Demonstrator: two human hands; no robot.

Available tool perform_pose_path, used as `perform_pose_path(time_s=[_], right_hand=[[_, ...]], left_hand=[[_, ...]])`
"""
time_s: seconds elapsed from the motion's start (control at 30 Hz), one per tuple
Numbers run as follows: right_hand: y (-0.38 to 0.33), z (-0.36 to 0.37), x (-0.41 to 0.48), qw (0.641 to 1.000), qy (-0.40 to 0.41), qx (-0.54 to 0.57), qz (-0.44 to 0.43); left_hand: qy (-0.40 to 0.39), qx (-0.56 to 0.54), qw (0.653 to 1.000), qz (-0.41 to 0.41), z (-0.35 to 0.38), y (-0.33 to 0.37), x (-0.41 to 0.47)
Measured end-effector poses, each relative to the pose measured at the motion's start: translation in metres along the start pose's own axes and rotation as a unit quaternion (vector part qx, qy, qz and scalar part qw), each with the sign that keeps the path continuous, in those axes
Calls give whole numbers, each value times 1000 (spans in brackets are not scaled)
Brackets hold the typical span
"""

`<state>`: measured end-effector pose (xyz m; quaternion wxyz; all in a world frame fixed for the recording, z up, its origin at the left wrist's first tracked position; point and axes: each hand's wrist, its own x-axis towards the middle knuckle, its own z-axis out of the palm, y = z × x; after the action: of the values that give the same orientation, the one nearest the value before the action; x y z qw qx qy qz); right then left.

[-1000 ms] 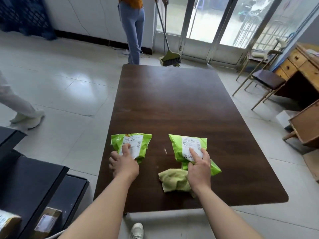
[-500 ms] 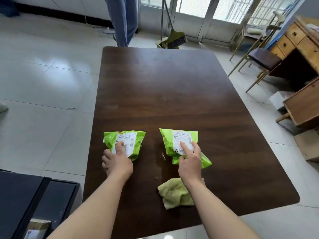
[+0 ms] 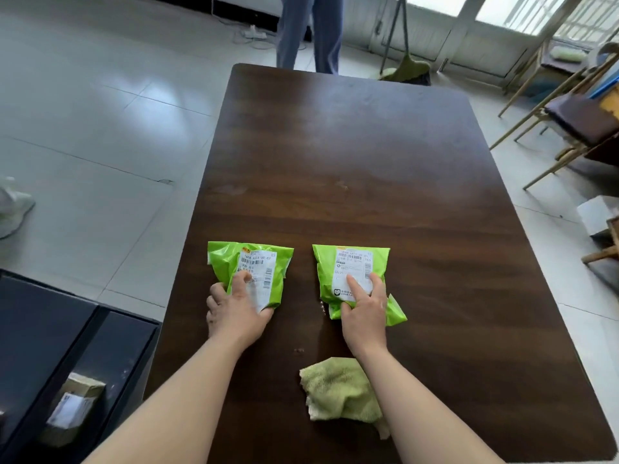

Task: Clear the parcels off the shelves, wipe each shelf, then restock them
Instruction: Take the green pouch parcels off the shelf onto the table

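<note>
Parcels in green wrap lie apart on the dark bench, the right parcel at 3 o'clock from the left parcel. The left hand grips the left parcel's near edge, thumb on the label; the right hand pinches the right parcel, forefinger on the label. A green cloth lies at 6 o'clock from the right parcel

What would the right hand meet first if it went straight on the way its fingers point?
Only the right parcel, which the right hand grips. Past it, the table looks bare to its far edge, though depth is hard to judge.
</note>
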<state>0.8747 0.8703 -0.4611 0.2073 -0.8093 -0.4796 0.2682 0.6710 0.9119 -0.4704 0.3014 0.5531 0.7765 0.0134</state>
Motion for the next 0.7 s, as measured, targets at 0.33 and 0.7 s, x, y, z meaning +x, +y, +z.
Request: perform_pose_path(time_s=[0.33, 0.7], right_hand=[[3, -18, 6, 985, -92, -142, -23], [-41, -39, -20, 969, -103, -136, -179]], left_hand=[[-3, -47, 998, -46, -14, 7, -31], [144, -226, 963, -34, -55, -17, -94]])
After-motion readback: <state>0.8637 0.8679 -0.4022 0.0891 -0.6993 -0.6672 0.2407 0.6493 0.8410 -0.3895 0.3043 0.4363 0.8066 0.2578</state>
